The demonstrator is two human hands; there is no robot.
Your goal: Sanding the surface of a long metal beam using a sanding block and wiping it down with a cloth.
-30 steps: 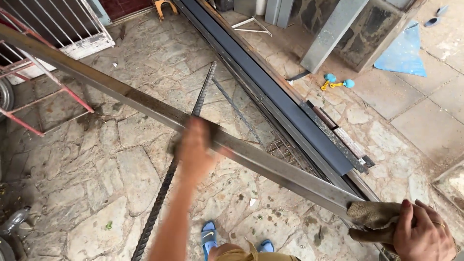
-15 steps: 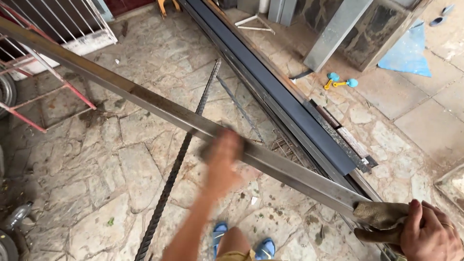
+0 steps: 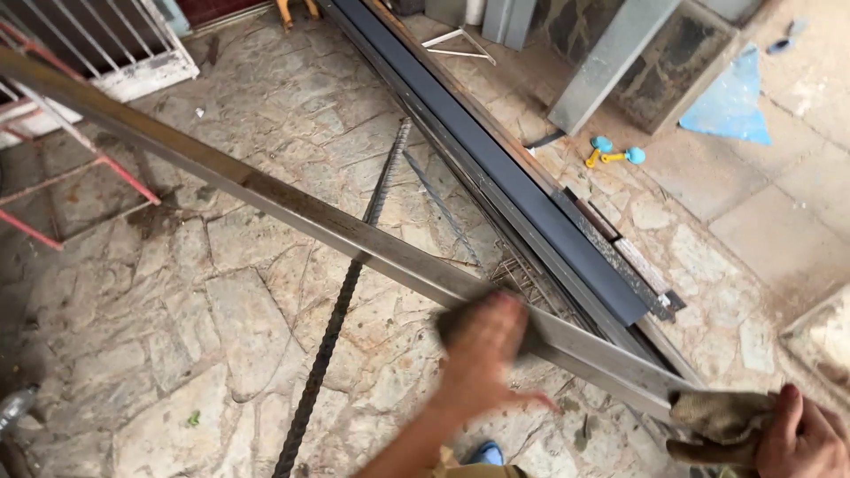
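Observation:
A long grey steel bar [image 3: 292, 208] runs diagonally from the upper left to the lower right, raised above the stone floor. My left hand [image 3: 485, 350], blurred by motion, presses on the bar near its lower end, and a dark pad [image 3: 456, 320] shows under the fingers. My right hand [image 3: 801, 438] sits at the bottom right corner. It grips a brownish cloth [image 3: 717, 420] wrapped around the bar's near end.
A ribbed steel rod [image 3: 336, 327] lies on the floor beneath the bar. A long dark blue metal profile [image 3: 496, 168] lies to the right. A red frame [image 3: 80, 168] and a white grille [image 3: 115, 44] stand at the left. My blue shoes [image 3: 485, 453] show below.
My left hand has slid down along the bar toward my right hand. The right hand keeps its grip on the cloth at the bar's end.

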